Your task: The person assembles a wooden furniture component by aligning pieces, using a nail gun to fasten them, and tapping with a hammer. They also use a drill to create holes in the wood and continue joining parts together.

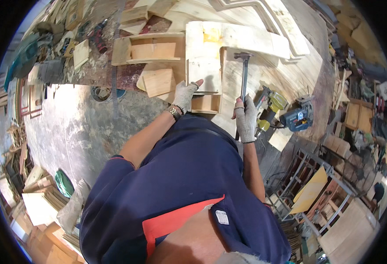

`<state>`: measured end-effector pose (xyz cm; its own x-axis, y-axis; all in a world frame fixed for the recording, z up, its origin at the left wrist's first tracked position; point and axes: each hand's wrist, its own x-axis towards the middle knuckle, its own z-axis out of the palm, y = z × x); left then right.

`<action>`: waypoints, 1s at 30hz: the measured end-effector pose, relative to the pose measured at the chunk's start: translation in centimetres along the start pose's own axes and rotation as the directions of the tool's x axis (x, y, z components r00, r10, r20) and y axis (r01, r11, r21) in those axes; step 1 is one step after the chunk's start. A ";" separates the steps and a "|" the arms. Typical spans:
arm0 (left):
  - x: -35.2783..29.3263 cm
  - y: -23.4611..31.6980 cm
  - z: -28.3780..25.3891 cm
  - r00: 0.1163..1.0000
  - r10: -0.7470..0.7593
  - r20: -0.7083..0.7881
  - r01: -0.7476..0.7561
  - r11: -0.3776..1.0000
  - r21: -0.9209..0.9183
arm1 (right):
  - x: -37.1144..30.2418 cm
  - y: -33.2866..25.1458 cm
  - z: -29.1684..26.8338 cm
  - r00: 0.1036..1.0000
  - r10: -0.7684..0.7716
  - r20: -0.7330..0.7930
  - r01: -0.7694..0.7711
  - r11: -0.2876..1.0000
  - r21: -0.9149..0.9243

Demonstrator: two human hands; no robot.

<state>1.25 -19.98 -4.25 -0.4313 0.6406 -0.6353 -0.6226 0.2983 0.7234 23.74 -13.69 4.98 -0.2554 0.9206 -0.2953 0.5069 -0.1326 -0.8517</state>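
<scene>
My right hand (246, 119), in a fingerless knitted glove, is closed around the handle of a hammer (245, 78). The hammer's head points away from me, over pale plywood. My left hand (185, 96), gloved and with a watch at the wrist, grips the near left corner of a light wooden panel (204, 66). Its thumb lies on the panel's near edge; the other fingers are partly hidden. Beneath the panel shows an open wooden compartment (205, 104), close to my body. A longer open wooden box frame (154, 48) adjoins the panel on its left.
Right of the hammer lie a yellow-green power tool (272, 104) and a blue jigsaw-like tool (297, 115). Loose wood pieces (159, 82) rest left of the panel. A metal frame (332, 176) stands at the lower right. Stacked boards (46, 204) are at the lower left.
</scene>
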 end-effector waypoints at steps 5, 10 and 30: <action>1.2 1.7 -3.9 1.000 0.008 0.021 -0.013 0.964 0.266 | 0.5 -2.2 2.5 0.986 -0.125 0.110 0.134 0.988 -0.075; 3.0 1.7 -5.3 0.988 0.151 0.015 -0.141 0.879 0.456 | 1.6 -3.7 5.1 0.951 -0.244 0.188 0.274 0.949 -0.155; 3.1 0.5 -6.3 0.994 0.111 -0.026 -0.092 0.915 0.393 | 3.0 -2.3 8.3 0.818 -0.547 0.176 0.574 0.764 -0.294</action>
<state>-4.46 -22.30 -7.55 -0.5141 0.6514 -0.5580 -0.2735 0.4921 0.8265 15.01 -13.64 2.42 -0.6314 0.7612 0.1481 0.4829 0.5354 -0.6930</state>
